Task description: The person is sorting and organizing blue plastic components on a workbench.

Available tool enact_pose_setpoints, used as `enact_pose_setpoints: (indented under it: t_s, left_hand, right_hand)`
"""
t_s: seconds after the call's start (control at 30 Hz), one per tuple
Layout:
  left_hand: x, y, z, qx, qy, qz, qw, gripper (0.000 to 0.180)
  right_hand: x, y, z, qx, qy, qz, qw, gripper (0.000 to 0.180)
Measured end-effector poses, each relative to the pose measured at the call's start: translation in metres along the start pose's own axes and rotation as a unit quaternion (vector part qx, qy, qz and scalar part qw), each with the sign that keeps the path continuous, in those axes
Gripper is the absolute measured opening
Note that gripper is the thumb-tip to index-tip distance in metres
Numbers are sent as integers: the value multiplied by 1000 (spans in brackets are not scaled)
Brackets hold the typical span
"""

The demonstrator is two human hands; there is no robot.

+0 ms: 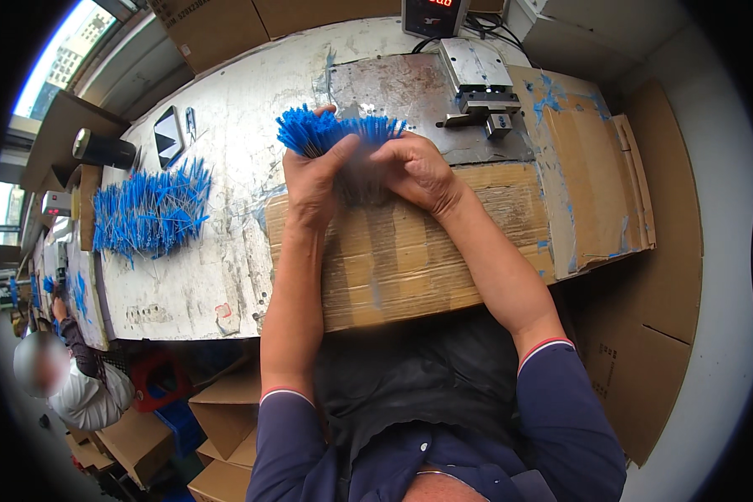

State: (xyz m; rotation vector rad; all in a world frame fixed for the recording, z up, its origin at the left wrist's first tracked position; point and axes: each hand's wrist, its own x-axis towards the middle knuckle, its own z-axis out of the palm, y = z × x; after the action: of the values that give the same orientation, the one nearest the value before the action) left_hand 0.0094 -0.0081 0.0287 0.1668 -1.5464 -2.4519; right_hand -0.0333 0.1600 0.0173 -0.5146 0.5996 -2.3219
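A thick bundle of thin wire-like pieces with blue ends (305, 132) stands above the near middle of the bench, blue ends pointing up and away from me. My left hand (314, 184) is wrapped round the left part of it, thumb across the near side. Curled at the right part, my right hand (420, 174) grips more blue-ended pieces (375, 128). Between my hands a smeared patch hides the lower ends. Under my wrists lies a worn cardboard sheet (427, 243). To the left, a wide pile of loose blue-ended wire pieces (151, 211) covers part of the bench.
A metal fixture (477, 71) stands on a steel plate (385, 84) at the back right, near a box with a red display (433, 18). A phone (168, 138) and dark cylinder (105, 151) sit back left. Another person (84, 376) works farther left.
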Motion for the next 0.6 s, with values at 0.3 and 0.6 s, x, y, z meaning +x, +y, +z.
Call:
enact_pose_setpoints:
  t_s: [0.3,0.6]
  left_hand:
    - [-2,0,-1,6,-38,19,999,58]
    - [-20,9,4,60,-118,41,990,62]
  right_hand:
    - [7,1,23,-233,98,71,965,32]
    - [1,27,28,-411,90,-67,905,25]
